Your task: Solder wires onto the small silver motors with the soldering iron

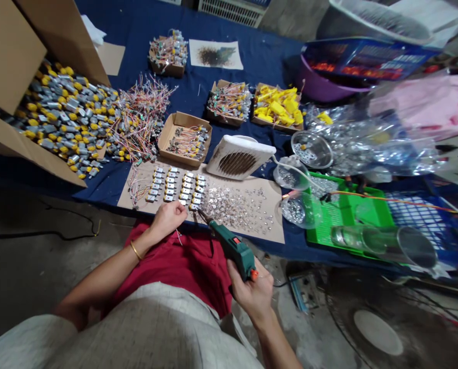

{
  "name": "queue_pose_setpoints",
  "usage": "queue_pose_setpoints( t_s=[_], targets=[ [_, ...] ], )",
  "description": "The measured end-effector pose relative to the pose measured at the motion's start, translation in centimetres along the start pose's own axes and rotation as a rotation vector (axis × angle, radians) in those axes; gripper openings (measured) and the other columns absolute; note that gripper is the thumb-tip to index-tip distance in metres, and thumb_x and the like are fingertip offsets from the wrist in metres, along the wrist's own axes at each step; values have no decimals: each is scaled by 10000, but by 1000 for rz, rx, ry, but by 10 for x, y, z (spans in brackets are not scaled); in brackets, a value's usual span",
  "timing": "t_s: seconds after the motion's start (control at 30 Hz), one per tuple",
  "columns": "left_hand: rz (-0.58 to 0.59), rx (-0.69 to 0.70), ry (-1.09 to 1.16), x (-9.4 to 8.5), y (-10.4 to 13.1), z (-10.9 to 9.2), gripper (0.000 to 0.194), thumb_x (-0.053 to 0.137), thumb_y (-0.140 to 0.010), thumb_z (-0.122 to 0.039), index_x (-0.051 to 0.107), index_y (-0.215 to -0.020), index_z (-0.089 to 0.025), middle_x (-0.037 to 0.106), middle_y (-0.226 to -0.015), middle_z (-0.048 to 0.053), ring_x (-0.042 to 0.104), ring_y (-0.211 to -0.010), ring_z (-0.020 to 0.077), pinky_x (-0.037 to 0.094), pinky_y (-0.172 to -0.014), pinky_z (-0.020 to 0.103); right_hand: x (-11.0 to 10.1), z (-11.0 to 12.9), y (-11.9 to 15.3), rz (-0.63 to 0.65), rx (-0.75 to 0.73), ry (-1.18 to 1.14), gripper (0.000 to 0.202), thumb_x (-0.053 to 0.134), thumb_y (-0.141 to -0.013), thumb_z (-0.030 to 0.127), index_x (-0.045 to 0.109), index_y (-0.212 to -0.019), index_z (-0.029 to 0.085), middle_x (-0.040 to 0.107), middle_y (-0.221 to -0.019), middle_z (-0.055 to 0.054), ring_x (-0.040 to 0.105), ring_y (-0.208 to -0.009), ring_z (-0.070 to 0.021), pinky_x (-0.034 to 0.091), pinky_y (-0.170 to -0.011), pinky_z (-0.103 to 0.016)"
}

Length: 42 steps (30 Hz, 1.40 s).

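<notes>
My right hand is wrapped round a green soldering gun with a red button and an orange knob. Its thin dark tip points up and left, at the near end of the rightmost row of small motors. Close to the left of that tip, my left hand is closed in a pinch. A thin wire hangs just below its fingers; what the fingertips hold is too small to make out. The motors stand in several rows on a cardboard sheet, beside scattered small shiny metal pieces.
Behind the sheet stand a white fan and a cardboard tray of wired parts. A big carton of motors is at left. Bowls of small metal parts and a green basket sit at right. An orange cable crosses the basket.
</notes>
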<state>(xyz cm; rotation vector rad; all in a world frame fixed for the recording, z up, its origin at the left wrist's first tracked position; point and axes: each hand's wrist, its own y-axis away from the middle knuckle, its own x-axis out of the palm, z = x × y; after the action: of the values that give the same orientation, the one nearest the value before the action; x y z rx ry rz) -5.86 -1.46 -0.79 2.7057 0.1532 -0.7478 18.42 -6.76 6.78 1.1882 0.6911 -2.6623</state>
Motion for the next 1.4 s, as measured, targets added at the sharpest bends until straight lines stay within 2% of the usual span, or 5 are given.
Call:
queue_pose_setpoints(
  t_s=[0.23,0.5,0.83,1.03,1.4],
  targets=[
    [10,41,-6,0,-1,-1,131,583,-801,-218,680,-742,-154,630,-598,-2,563,-573,122,420,-571,221,0,1,-1,3,27,-18,133,590,-879,257,642,-771,200,651,-652,-19,594,-536,-149,491,-544,-252],
    [-139,480,-262,-62,35,20,243,573,-906,-276,649,-1118,-184,686,-1128,95,622,-1057,221,491,-949,377,-10,-3,8,-104,257,11,325,592,-878,377,623,-608,199,611,-530,-29,603,-498,-182,490,-535,-274],
    [101,1044,-1034,-3,37,27,247,510,-903,-59,636,-1074,-185,655,-1100,83,580,-992,191,387,-896,351,-18,-10,26,-126,283,15,313,586,-870,429,697,-695,195,635,-545,-40,639,-545,-211,499,-548,-284],
    [114,1212,-941,-29,22,36,183,487,-944,-118,647,-991,-191,670,-1139,89,599,-1009,187,398,-932,362,-22,-17,33,-160,301,19,345,573,-874,443,676,-658,194,627,-529,-41,624,-513,-206,503,-544,-286],
    [-22,1007,-600,-56,18,40,143,559,-938,-246,640,-1043,-191,673,-977,68,600,-917,185,465,-847,339,-24,-18,22,-180,394,6,437,584,-857,510,610,-552,198,600,-479,-32,577,-444,-186,484,-519,-300]
  ],
)
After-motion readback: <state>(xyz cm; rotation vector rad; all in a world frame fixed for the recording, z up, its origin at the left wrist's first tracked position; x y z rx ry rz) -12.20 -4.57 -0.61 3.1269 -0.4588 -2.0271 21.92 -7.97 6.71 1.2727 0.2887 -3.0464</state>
